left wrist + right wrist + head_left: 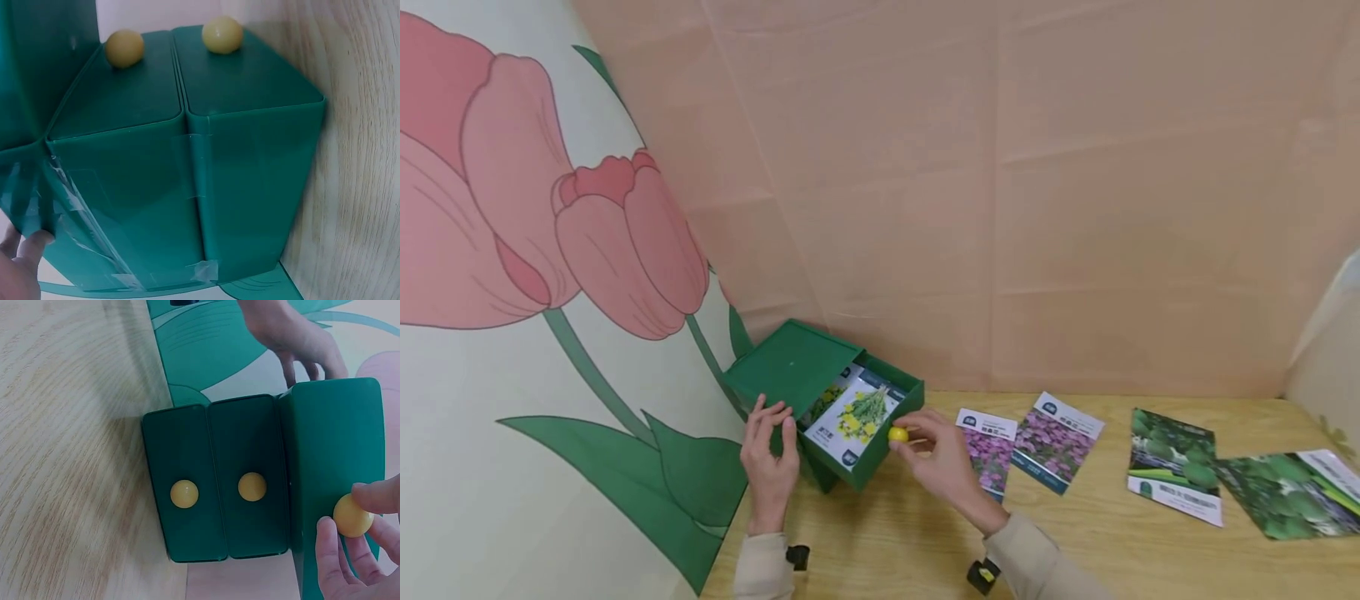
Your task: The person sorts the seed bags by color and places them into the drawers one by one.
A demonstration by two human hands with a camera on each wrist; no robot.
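A green cabinet (793,362) of three stacked drawers stands against the flower-painted wall. Its top drawer (880,454) is pulled out, and a seed packet with yellow flowers (857,417) lies inside over another packet. My right hand (936,458) pinches the yellow round knob (353,515) on that drawer's front between thumb and fingers. At the cabinet's left side my left hand (770,462) rests its fairly straight fingers near the top edge. Both lower drawers (181,450) are closed, each with a yellow knob (222,34).
Two packets with purple flowers (1056,437) lie on the wooden table (1075,542) right of the cabinet. Farther right are two green-leaf packets (1176,454). A pinkish cloth backdrop (1000,208) rises behind the table.
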